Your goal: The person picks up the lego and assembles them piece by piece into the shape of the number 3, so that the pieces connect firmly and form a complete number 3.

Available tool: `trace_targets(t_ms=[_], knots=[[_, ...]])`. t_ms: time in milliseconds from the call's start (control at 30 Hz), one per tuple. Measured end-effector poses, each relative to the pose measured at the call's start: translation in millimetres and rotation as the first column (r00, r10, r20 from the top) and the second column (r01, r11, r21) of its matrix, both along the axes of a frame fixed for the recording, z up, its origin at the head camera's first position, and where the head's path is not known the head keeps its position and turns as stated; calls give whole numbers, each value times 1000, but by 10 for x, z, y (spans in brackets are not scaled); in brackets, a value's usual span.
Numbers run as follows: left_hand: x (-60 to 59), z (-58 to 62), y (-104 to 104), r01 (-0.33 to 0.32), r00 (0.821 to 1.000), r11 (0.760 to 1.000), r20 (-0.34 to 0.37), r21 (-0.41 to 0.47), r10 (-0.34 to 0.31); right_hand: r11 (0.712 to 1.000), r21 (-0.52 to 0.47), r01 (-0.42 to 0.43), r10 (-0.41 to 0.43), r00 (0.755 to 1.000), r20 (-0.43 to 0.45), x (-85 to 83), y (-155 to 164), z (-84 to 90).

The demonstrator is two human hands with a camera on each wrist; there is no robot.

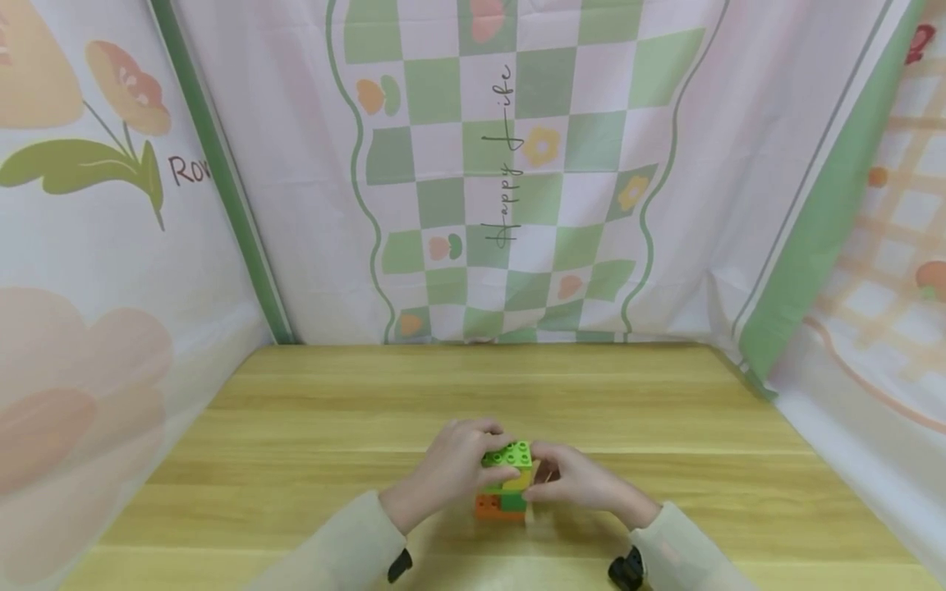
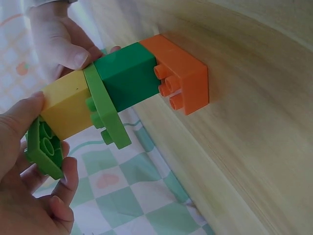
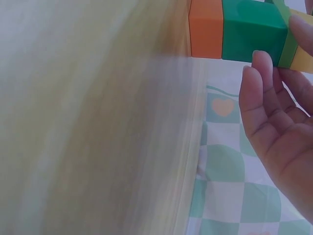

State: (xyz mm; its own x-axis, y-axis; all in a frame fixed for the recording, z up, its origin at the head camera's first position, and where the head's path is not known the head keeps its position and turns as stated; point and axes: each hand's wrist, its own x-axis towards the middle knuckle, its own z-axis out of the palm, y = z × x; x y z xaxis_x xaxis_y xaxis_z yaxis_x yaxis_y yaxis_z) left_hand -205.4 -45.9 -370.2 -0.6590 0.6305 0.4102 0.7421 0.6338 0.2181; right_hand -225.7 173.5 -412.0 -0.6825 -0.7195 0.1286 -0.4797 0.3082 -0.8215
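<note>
Block stack (image 1: 507,484) stands on counter (image 1: 310,427) near front edge, centre. Left hand (image 1: 451,472) & right hand (image 1: 572,480) pinch its top. Left wrist view alone shows orange block's (image 2: 181,73) side studs.

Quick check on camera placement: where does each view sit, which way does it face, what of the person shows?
Head: above, looking forward and down at the table; both hands and sleeves around the brick stack.
Left wrist: beside the stack, facing across the tabletop; left hand at the light green top brick, right-hand fingers behind.
Right wrist: low along the table; right hand touching the dark green brick.
All share the stack.
</note>
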Motion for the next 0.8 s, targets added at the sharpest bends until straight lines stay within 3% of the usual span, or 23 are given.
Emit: trace_targets(t_ms=[667, 800], knots=[[-9, -38, -21, 22, 999, 1000, -45, -12, -22, 1000, -9, -23, 23, 1000, 16, -13, 2, -20], [5, -50, -58, 56, 998, 998, 1, 8, -56, 1000, -3, -23, 23, 1000, 10, -23, 3, -7]])
